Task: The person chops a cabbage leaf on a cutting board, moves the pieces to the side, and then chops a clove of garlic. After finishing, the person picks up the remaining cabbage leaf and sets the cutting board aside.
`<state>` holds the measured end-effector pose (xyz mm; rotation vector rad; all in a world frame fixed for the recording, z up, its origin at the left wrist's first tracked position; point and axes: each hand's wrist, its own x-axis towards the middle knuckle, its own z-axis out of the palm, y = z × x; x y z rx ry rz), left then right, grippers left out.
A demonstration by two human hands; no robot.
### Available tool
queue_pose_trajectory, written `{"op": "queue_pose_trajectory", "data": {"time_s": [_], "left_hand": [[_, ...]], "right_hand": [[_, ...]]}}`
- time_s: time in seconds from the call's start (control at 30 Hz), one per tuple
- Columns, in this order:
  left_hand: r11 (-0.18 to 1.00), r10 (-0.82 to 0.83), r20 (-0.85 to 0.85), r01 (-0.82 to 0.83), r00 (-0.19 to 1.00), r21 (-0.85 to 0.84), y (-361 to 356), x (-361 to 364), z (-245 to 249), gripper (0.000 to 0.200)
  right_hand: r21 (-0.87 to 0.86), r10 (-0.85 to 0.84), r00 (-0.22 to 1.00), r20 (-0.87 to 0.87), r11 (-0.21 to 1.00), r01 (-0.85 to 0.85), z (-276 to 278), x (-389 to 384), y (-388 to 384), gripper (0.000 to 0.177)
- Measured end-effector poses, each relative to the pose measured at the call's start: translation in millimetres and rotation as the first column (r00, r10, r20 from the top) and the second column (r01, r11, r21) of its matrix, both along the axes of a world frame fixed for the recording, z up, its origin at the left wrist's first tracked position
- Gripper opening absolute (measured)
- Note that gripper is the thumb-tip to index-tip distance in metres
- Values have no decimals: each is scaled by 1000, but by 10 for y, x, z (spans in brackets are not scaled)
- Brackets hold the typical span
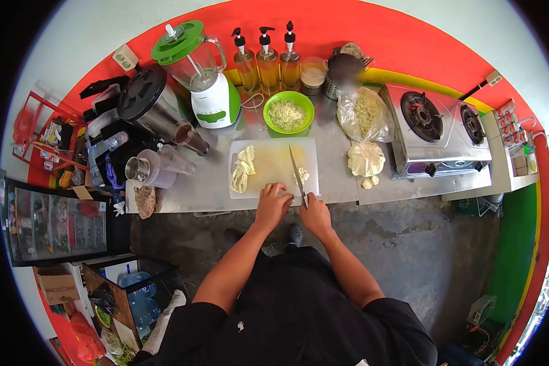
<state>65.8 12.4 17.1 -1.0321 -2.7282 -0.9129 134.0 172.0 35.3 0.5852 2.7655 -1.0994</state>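
Observation:
My right hand (315, 215) is closed around the handle of a kitchen knife (297, 171), whose blade points away from me over a white cutting board (265, 189). Just left of it, my left hand (272, 206) is at the board's front edge with its fingers curled together; anything under them is hidden. Small pale chopped pieces (302, 176) lie to the right of the blade. On the board's left side rests a pale, crumpled cabbage leaf (244, 168). A green bowl (308, 119) behind the board holds pale chopped or shredded bits that look like cabbage.
Right of the board are a pale cabbage (366, 160), a plastic bag (363, 116) of shreds and a two-burner stove (436, 134). A blender (210, 97), several pump bottles (268, 70) and cups stand behind and left. The steel table (341, 189) ends just before me.

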Motion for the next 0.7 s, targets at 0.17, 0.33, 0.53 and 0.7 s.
{"op": "queue_pose_trajectory", "data": {"time_s": [0.17, 0.33, 0.53, 0.7], "left_hand": [[998, -35, 3, 36, 999, -53, 29, -26, -32, 14], [995, -53, -52, 48, 997, -84, 59, -3, -93, 13], [991, 50, 51, -56, 997, 123, 281, -202, 39, 7], [982, 136, 267, -165, 954, 91, 425, -327, 130, 16]], "right_hand": [[-8, -50, 998, -43, 999, 50, -96, 66, 36, 27], [-100, -193, 975, -106, 978, 183, -132, 181, -26, 27], [-92, -187, 972, -140, 980, 175, -79, 248, -7, 28], [-62, -176, 983, -58, 983, 172, -150, 335, 10, 33]]}}
